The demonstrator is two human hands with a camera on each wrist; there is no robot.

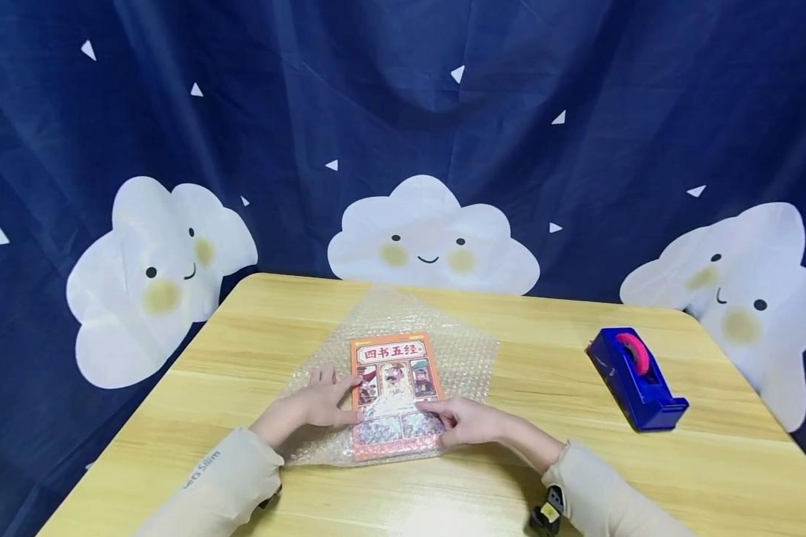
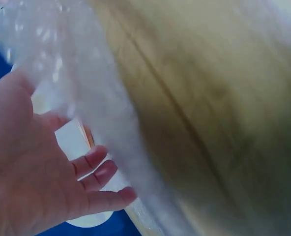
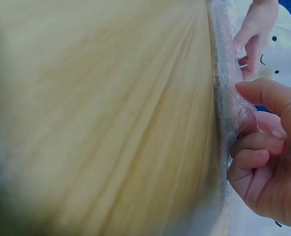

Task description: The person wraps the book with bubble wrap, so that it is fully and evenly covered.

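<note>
An orange book [image 1: 394, 347] with a cartoon cover and Chinese title lies face up on a sheet of clear bubble wrap [image 1: 466, 350]. A folded flap of the wrap covers the book's lower part. At the book's left edge my left hand [image 1: 319, 399] touches book and wrap, its fingers spread; in the left wrist view that hand [image 2: 42, 167] has loosely bent fingers beside the wrap [image 2: 96, 98]. My right hand [image 1: 469, 421] pinches the wrap at the book's right edge. Close up in the right wrist view, the hand's [image 3: 273, 152] lower fingers are curled in.
A blue tape dispenser [image 1: 638, 388] holding a pink-red roll of tape [image 1: 633, 352] stands at the right of the wooden table [image 1: 544, 335]. Behind the table hangs a dark blue curtain [image 1: 403, 89] with white smiling clouds.
</note>
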